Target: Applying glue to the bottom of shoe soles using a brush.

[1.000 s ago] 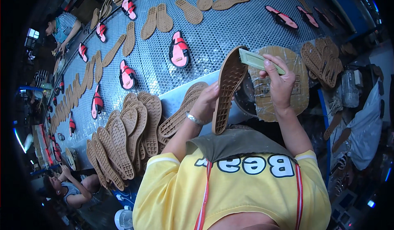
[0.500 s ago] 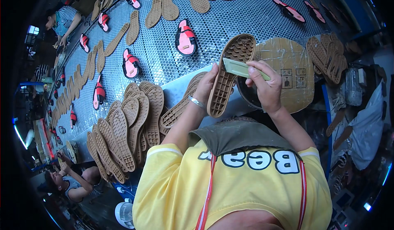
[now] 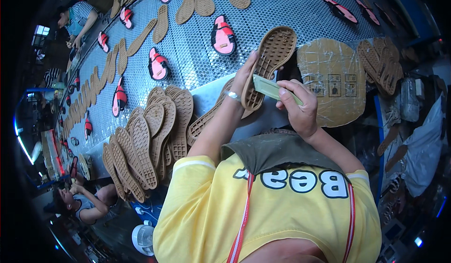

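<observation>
A tan shoe sole (image 3: 276,49) is held up in front of me, its hollow, gridded side showing. My left hand (image 3: 244,75) grips it along the left edge, partly hidden behind it. In my right hand (image 3: 300,107) is a flat pale-green tool (image 3: 272,89), pinched between thumb and fingers. The tool's far end lies over the narrower, lower part of the sole; whether it carries bristles is hard to see. Below my left wrist another tan sole (image 3: 206,119) rests on the metal table edge (image 3: 204,98).
A pile of soles (image 3: 143,143) lies left of my arm. Beyond is a perforated surface (image 3: 263,16) with pink-and-black sandals (image 3: 222,36) and rows of soles. Taped cardboard (image 3: 331,82) and more soles (image 3: 378,68) lie right. Two people (image 3: 84,16) (image 3: 89,204) work at left.
The sole has tilted and looks shorter. The green tool has shifted from the sole's middle toward its lower end. The whole view has swung slightly, moving the surroundings rightward.
</observation>
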{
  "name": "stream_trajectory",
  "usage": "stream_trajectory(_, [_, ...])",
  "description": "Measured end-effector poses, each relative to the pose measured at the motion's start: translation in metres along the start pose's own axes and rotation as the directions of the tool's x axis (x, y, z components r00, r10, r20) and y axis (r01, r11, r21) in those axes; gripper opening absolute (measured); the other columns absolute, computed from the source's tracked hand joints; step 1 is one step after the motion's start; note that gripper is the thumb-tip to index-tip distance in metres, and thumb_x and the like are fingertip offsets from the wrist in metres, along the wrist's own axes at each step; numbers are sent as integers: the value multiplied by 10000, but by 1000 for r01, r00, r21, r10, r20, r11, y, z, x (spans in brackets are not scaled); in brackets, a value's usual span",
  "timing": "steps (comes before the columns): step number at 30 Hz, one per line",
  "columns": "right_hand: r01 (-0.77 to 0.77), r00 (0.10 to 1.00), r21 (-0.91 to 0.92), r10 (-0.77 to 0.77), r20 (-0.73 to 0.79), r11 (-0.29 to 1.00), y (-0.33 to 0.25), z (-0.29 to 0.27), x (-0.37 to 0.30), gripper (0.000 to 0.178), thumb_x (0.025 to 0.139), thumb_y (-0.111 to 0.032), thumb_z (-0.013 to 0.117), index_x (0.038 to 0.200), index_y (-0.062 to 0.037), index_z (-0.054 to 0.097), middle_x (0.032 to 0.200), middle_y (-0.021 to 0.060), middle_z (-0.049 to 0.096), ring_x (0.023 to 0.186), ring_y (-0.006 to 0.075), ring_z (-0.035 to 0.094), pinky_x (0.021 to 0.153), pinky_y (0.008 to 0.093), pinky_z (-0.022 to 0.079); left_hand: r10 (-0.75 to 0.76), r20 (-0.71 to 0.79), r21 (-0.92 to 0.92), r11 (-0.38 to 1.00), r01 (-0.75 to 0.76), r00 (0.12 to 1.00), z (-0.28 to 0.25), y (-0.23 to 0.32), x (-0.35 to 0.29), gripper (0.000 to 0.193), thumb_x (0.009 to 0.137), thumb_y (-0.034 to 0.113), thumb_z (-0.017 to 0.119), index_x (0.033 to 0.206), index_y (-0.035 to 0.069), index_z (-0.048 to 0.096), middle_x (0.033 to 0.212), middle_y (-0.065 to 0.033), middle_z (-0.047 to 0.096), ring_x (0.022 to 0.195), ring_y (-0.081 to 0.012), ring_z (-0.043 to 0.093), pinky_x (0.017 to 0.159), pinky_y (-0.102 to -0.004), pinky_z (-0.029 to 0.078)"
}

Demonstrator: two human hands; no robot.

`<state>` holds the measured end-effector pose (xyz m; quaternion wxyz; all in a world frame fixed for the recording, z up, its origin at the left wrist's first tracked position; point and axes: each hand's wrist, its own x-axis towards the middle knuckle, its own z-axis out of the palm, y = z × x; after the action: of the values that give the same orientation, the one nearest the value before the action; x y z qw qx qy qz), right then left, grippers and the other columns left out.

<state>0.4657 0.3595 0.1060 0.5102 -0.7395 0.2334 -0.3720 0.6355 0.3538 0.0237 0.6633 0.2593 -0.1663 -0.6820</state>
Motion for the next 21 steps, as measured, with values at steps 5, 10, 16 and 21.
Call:
stream_trajectory(5, [82, 996, -28, -81, 41, 996, -5, 4, -11, 139, 880, -8, 514, 981, 62, 578, 767, 83, 544, 579, 114, 550, 520, 225, 447, -33, 57, -31, 999, 35, 998, -5, 7, 12, 542, 939, 476, 357, 1275, 59, 444, 966, -229, 624, 667, -212, 641, 534, -301, 562])
stream_trajectory(10, [192, 974, -62, -182, 132, 980, -15, 4, -17, 137, 865, 4, 522, 979, 57, 578, 743, 103, 540, 575, 153, 553, 516, 249, 442, -74, 85, 20, 997, 73, 994, 7, 14, 6, 573, 921, 506, 369, 1276, 64, 448, 937, -251, 629, 593, -194, 660, 410, -263, 554])
stream_trajectory(16, [419, 891, -142, -376, 255, 897, -25, -1, -12, 172, 784, 26, 597, 956, 28, 598, 760, 122, 564, 588, 231, 565, 521, 283, 454, -122, 167, 7, 992, 122, 978, 16, 21, 0, 556, 937, 466, 353, 1283, 39, 432, 988, -263, 614, 679, -234, 667, 445, -294, 562])
stream_trajectory(21, [462, 810, -121, -363, 460, 878, -44, -24, 13, 177, 607, 47, 646, 770, -19, 630, 764, 77, 586, 657, 222, 580, 584, 309, 469, -204, 107, -44, 977, 209, 973, 35, 18, -8, 492, 930, 430, 412, 1195, 29, 516, 926, -174, 655, 697, -232, 671, 500, -299, 563])
